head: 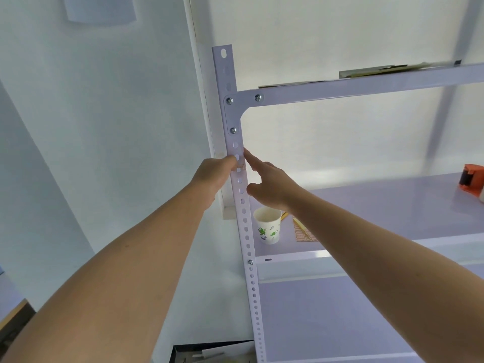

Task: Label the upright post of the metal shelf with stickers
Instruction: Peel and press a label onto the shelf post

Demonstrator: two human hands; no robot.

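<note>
Leftmost, the left hand (pixel 216 176) curls its fingers round the left edge of the post (pixel 247 237), bracing there so the label can be set straight. On the post's front face, between the two hands, sits a small pale sticker (pixel 242 166); blur makes it hard to say whether it is fully stuck down. Just right of it, the right hand (pixel 267 186) holds nothing: its forefinger is straight, tip against the post's right edge, probably to press the sticker flat. Lower right, on the shelf (pixel 392 205), stand a paper cup (pixel 268 226) and a printed sheet (pixel 305 233), likely the sticker supply kept within reach. Far right lies a tape dispenser (pixel 472 182).
</note>
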